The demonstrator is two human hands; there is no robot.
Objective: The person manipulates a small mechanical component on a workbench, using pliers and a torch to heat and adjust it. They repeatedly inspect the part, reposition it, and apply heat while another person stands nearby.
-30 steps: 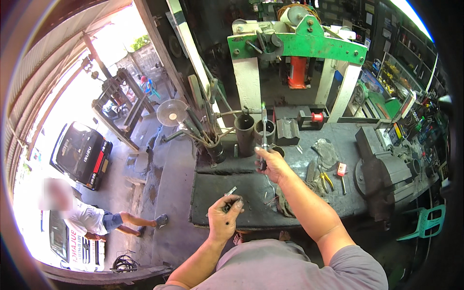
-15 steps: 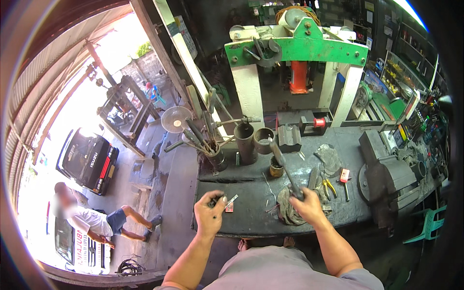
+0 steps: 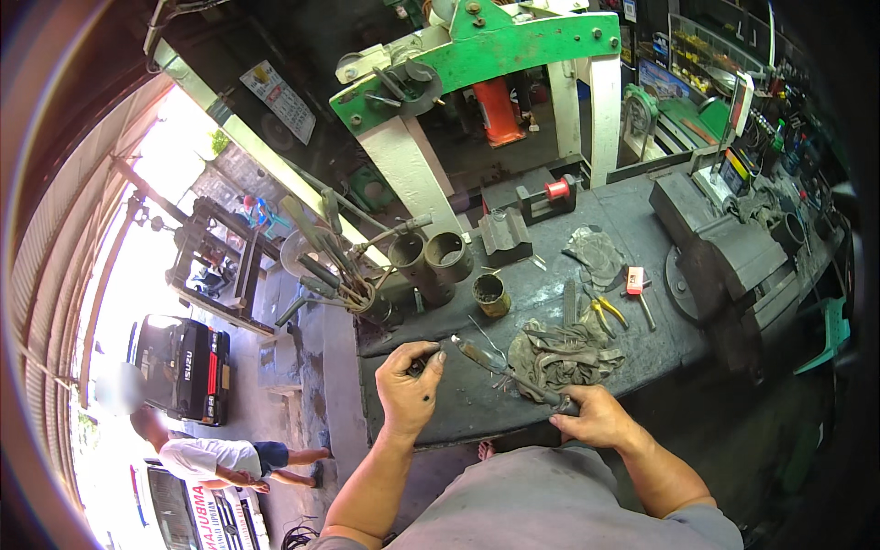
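Note:
My right hand (image 3: 594, 417) is closed around the dark handle of a long, slim tool (image 3: 522, 380). The tool slants to the upper left, and its thicker brownish end comes close to my left hand (image 3: 408, 385). I cannot make out the tool's exact kind. My left hand is curled, with a small dark piece (image 3: 417, 368) pinched between thumb and fingers. A small bright spot shows at the tool's tip, beside the left thumb. Beneath the tool and just beyond the right hand lies a crumpled grey-green rag (image 3: 564, 357) on the dark workbench (image 3: 477, 412).
Yellow-handled pliers (image 3: 607, 314), a red and white box (image 3: 634, 280) and a rusty can (image 3: 492, 295) stand or lie on the bench. A tool-filled pot (image 3: 371, 307) is at left, a heavy vise (image 3: 724, 275) at right. Behind rises a green and white press (image 3: 513, 50). A person (image 3: 215, 458) is at far left.
My right hand has swung the tool down from pointing away to slanting left, bringing its end near my left hand. The view has turned; the person at left now appears lower.

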